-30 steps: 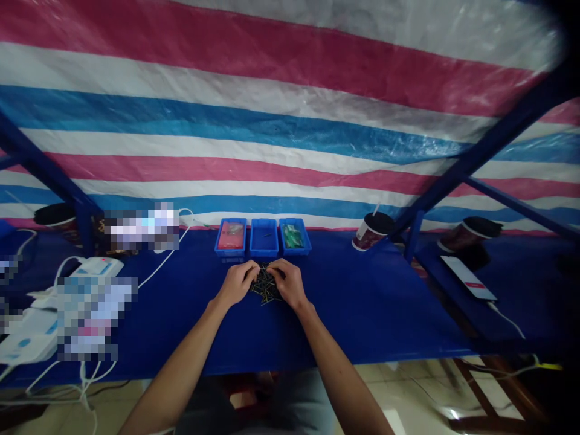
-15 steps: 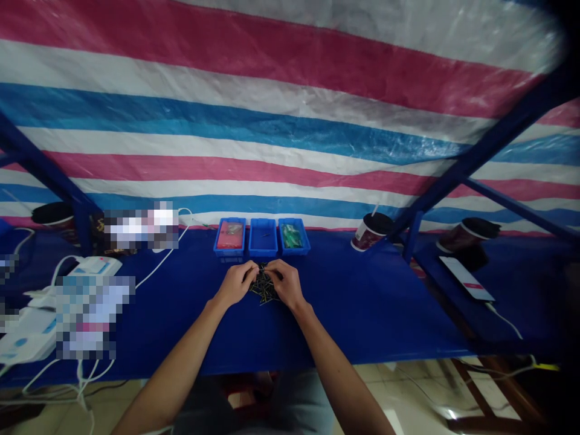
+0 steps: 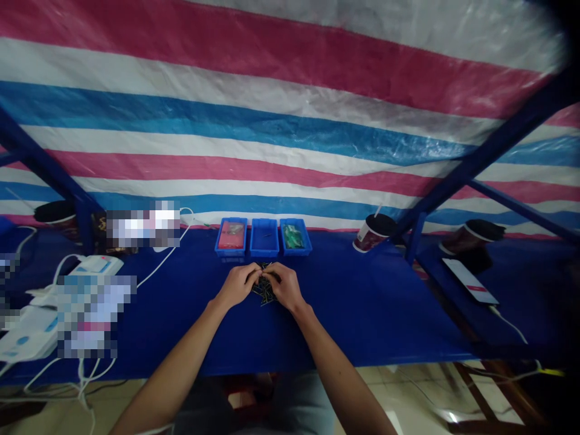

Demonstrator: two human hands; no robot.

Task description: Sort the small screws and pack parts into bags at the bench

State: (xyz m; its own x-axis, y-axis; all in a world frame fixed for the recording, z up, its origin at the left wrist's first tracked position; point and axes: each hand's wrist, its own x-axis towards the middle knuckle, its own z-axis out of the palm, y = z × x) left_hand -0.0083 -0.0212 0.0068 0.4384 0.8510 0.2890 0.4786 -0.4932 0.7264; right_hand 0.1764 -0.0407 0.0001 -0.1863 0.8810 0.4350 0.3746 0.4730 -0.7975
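Observation:
A small heap of thin dark pieces (image 3: 266, 296), some with a yellowish glint, lies on the blue tabletop (image 3: 353, 314). Over its far part, my left hand (image 3: 236, 286) and my right hand (image 3: 286, 286) meet with thumbs and fingers pinched, tip against tip. Whatever sits between the fingertips is too small to make out. Just beyond the hands stand three blue trays: a left tray (image 3: 231, 253) with a pink packet (image 3: 231, 237), a middle tray (image 3: 264, 246) with a tiny dark piece in it, and a right tray (image 3: 296, 252) with a green packet (image 3: 292, 235).
A dark-lidded cup (image 3: 370, 237) with a straw stands right of the trays. White power strips (image 3: 27, 332) and cables crowd the left side. Farther right are a phone (image 3: 470, 281) and another cup (image 3: 466, 240). Blue frame bars slant up at both sides before a striped sheet.
The fingertips of both hands have drawn together over the heap; before, a small gap lay between them. The view has shifted very slightly. Trays and heap look the same.

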